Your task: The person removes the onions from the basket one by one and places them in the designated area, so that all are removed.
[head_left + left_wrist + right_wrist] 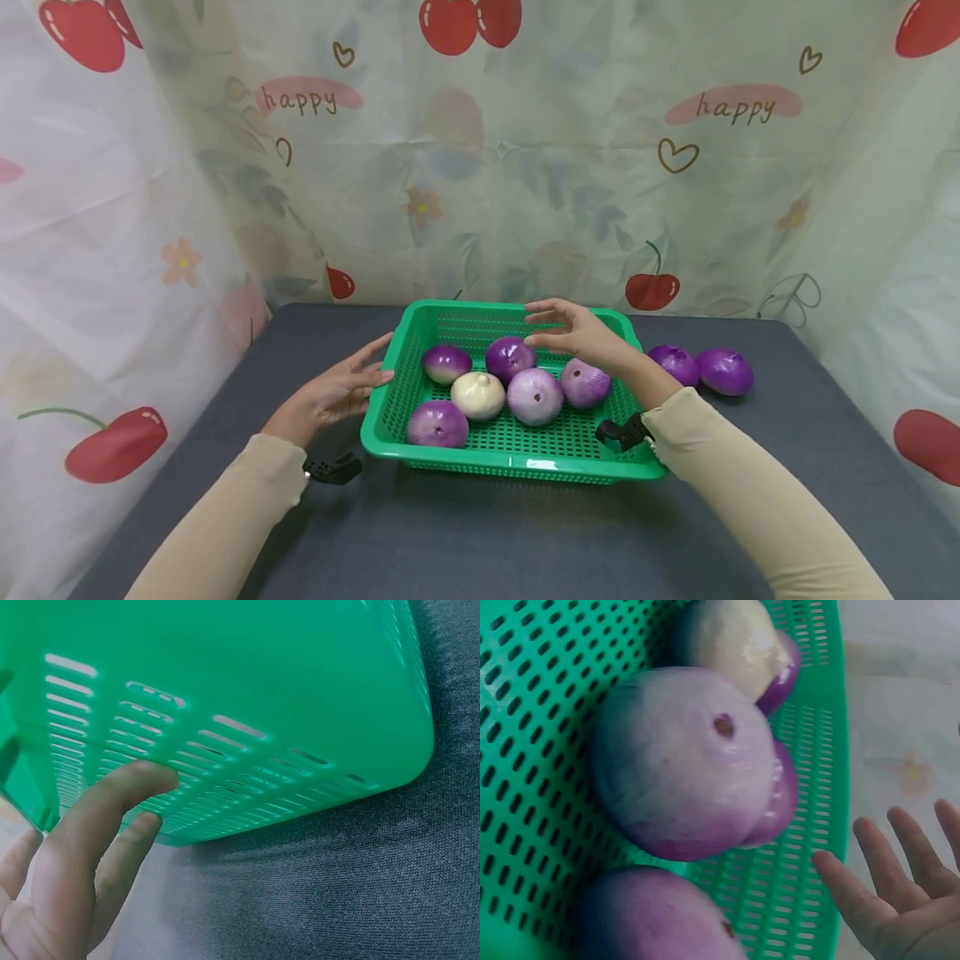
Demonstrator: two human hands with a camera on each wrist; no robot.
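Cherry-printed curtains (525, 167) hang behind a dark grey counter (487, 533). On it sits a green basket (525, 467) holding six onions: purple ones and a pale onion (477, 394). Left hand (333, 392) rests with straight fingers touching the basket's left wall. Right hand (577, 333) hovers open, holding nothing, just above a dark purple onion (510, 358). Two more purple onions (705, 368) lie on the counter beside the basket's right wall.

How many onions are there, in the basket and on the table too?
8. Six lie in the green basket: onions at and. Two lie on the table right of it. The right hand could hide another.
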